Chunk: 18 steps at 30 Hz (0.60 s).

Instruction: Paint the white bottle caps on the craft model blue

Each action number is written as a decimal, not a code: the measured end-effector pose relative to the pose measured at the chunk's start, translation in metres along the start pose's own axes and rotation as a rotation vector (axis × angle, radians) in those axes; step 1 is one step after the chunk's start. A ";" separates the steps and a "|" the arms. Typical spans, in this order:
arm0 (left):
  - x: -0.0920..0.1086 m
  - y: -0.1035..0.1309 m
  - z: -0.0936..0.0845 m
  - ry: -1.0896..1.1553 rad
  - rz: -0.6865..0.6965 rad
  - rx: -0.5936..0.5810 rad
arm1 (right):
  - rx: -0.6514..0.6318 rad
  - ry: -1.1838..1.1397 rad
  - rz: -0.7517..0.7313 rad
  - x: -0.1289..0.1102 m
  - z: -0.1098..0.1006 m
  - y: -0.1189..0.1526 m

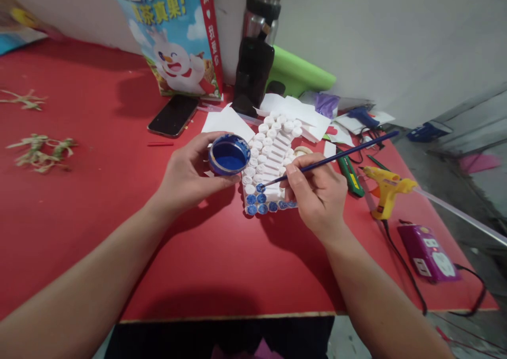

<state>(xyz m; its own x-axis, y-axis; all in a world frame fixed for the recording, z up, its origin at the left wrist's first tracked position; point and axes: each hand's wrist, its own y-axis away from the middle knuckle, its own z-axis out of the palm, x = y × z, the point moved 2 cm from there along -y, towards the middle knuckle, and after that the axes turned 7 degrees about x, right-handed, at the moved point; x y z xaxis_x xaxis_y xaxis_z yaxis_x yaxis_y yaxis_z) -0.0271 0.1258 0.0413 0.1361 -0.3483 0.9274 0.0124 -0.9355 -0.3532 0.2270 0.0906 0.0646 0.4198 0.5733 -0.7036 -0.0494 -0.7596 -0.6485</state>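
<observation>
My left hand (190, 171) is closed round a small round jar of blue paint (228, 156), its open top facing up. In my right hand (317, 192) is a thin dark-blue paintbrush (340, 157), pinched near its lower end. The brush tip touches a rolled paper end on the left side of a white model made of paper rolls (261, 158). Several roll ends along its near edge are painted blue (262, 209); those farther back are white. My right hand hides part of the model's right side.
A yellow glue gun (390, 187), a green utility knife (350, 174) and a purple power socket box (430, 253) lie to the right. Behind stand a black bottle (253, 74) and a colourful bag (174, 42); a phone (173, 116) lies before it. Straw pieces (43, 150) lie left.
</observation>
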 end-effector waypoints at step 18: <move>0.003 0.000 0.001 -0.003 -0.004 -0.003 | -0.002 0.028 0.029 -0.002 -0.002 -0.001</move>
<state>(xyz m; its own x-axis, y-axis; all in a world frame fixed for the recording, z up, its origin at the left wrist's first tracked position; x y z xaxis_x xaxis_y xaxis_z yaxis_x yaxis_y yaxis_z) -0.0258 0.1250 0.0445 0.1391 -0.3445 0.9284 0.0099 -0.9370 -0.3491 0.2280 0.0895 0.0675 0.4432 0.5426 -0.7135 -0.0596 -0.7764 -0.6274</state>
